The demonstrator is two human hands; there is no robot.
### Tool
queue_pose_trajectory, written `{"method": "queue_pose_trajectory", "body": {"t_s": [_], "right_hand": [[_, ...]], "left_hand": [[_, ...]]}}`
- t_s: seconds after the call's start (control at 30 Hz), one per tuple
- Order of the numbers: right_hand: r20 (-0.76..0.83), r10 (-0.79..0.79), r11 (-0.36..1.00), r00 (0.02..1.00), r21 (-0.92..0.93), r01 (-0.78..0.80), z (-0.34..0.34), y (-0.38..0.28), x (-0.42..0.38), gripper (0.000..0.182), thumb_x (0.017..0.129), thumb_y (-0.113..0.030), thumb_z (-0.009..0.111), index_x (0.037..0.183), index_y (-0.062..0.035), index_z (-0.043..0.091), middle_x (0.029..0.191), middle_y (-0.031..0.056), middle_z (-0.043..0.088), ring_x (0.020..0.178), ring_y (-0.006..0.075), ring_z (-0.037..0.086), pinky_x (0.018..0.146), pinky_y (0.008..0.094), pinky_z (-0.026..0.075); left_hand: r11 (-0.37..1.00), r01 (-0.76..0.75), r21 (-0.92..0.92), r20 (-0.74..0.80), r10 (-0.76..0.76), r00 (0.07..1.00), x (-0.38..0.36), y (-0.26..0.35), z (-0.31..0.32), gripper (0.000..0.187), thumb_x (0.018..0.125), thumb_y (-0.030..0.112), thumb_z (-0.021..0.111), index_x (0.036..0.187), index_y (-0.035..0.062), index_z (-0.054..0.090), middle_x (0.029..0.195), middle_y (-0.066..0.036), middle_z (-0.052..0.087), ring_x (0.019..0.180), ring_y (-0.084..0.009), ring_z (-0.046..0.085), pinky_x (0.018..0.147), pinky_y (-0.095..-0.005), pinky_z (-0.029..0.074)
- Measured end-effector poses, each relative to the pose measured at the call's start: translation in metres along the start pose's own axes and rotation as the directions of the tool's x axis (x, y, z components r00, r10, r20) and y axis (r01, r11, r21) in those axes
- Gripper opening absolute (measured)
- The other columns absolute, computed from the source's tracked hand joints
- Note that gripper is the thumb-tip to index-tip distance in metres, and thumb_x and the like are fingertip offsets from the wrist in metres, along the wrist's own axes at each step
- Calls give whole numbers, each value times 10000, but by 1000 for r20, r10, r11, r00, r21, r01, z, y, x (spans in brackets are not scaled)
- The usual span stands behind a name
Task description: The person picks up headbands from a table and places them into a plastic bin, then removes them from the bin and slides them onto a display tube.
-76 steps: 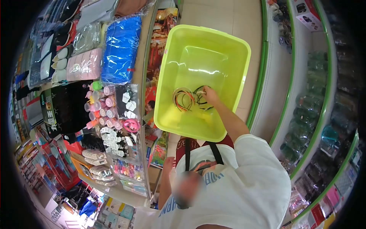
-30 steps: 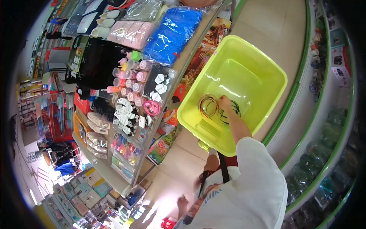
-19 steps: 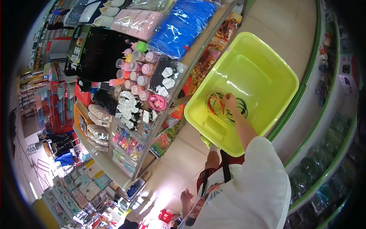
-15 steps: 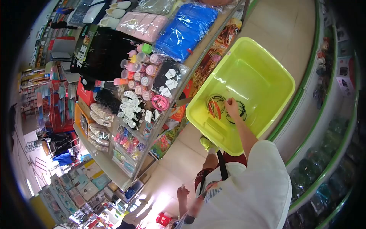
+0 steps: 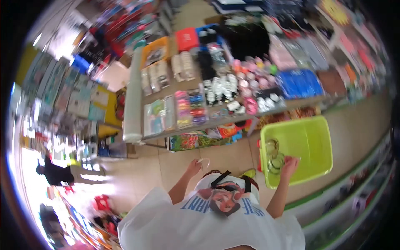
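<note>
My left hand is closed at waist height, pinching a thin white loop that stands out from the fingertips. My right hand is held over the near side of a yellow-green plastic tub. Its fingers are curled together, and what they hold, if anything, is too small and blurred to make out. Several thin dark hoops lie inside the tub, left of my right hand and apart from it. The tub is down by the floor, to my right.
A display table ahead carries hair accessories, small pink bottles and a blue plastic-wrapped pack. Shelves with green edges run along the right. At the far left, a person in dark clothes stands near bright light.
The view has swung left, bringing the table ahead of me. My right hand has come up from among the hoops. My left hand has risen into fuller view with the white loop.
</note>
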State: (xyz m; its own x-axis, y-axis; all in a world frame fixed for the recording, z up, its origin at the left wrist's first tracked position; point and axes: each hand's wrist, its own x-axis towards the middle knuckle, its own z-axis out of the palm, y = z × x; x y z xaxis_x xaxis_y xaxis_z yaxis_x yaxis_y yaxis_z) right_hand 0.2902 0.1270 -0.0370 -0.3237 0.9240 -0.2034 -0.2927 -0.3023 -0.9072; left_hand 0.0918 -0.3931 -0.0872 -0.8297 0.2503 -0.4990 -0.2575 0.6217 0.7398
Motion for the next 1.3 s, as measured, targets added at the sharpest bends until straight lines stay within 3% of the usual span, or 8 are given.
{"method": "queue_pose_trajectory", "body": {"t_s": [0.2, 0.3, 0.47, 0.6, 0.83, 0.97, 1.2, 1.3], "right_hand": [[446, 130, 984, 886, -169, -59, 158, -44, -138, 448, 987, -141, 479, 1415, -27, 411, 731, 71, 626, 534, 81, 484, 485, 197, 391], [655, 224, 936, 722, -350, 27, 226, -10, -200, 597, 954, -67, 518, 1510, -91, 304, 764, 62, 654, 567, 71, 509, 483, 190, 378], [865, 399, 896, 304, -438, 70, 318, 75, -301, 563, 946, -103, 590, 1467, -108, 379, 729, -11, 585, 661, 66, 574, 561, 216, 410], [841, 540, 784, -14, -498, 370, 375, 94, -359, 373, 931, -212, 657, 1260, -63, 562, 706, -46, 545, 623, 46, 503, 578, 233, 416], [717, 684, 666, -136, -537, 518, 457, 126, -407, 234, 892, -234, 711, 992, -37, 631, 643, -41, 531, 570, 54, 460, 527, 246, 386], [784, 567, 732, -251, -341, 589, 504, 158, -416, 203, 894, -224, 707, 922, -32, 648, 648, 2, 573, 575, 73, 516, 549, 262, 431], [864, 494, 842, -96, -448, 301, 616, 212, -450, 195, 914, -193, 679, 882, -6, 636, 665, 53, 608, 593, 118, 587, 561, 279, 461], [868, 476, 824, -141, -385, 415, 673, 216, -454, 213, 919, -206, 674, 899, 0, 623, 653, 52, 592, 592, 108, 592, 555, 285, 455]], "left_hand": [[989, -44, 142, 47, 38, 998, -19, 17, -66, 333, 952, 322, 581, 1160, 62, 579, 776, -87, 662, 701, -181, 649, 631, -335, 504], [994, -109, -13, -16, 109, 994, -28, 2, -91, 351, 937, 314, 610, 1161, 46, 579, 753, -98, 647, 642, -195, 632, 593, -362, 495], [962, -188, -197, -118, 167, 979, -64, 0, -146, 364, 974, 293, 573, 1221, 27, 564, 768, -85, 645, 699, -170, 627, 652, -324, 490], [890, -289, -354, -245, 210, 947, -86, -1, -189, 326, 1011, 255, 521, 1218, 7, 569, 768, -52, 615, 721, -136, 593, 677, -288, 473], [823, -316, -472, -419, 106, 902, -118, 4, -267, 273, 1032, 205, 491, 1197, 7, 583, 799, -22, 570, 744, -102, 558, 705, -259, 476], [674, -353, -649, -481, -4, 877, -98, -9, -312, 267, 1038, 216, 487, 1187, 8, 566, 824, -18, 595, 779, -100, 570, 741, -263, 473], [754, -371, -541, -525, 42, 850, -40, -14, -423, 199, 1004, 106, 544, 1173, 1, 556, 962, -41, 641, 898, -117, 612, 845, -270, 490], [879, -221, -422, -504, -25, 864, -21, -16, -489, 188, 988, 93, 571, 1148, -5, 577, 975, -39, 656, 921, -108, 613, 848, -263, 487]]}}
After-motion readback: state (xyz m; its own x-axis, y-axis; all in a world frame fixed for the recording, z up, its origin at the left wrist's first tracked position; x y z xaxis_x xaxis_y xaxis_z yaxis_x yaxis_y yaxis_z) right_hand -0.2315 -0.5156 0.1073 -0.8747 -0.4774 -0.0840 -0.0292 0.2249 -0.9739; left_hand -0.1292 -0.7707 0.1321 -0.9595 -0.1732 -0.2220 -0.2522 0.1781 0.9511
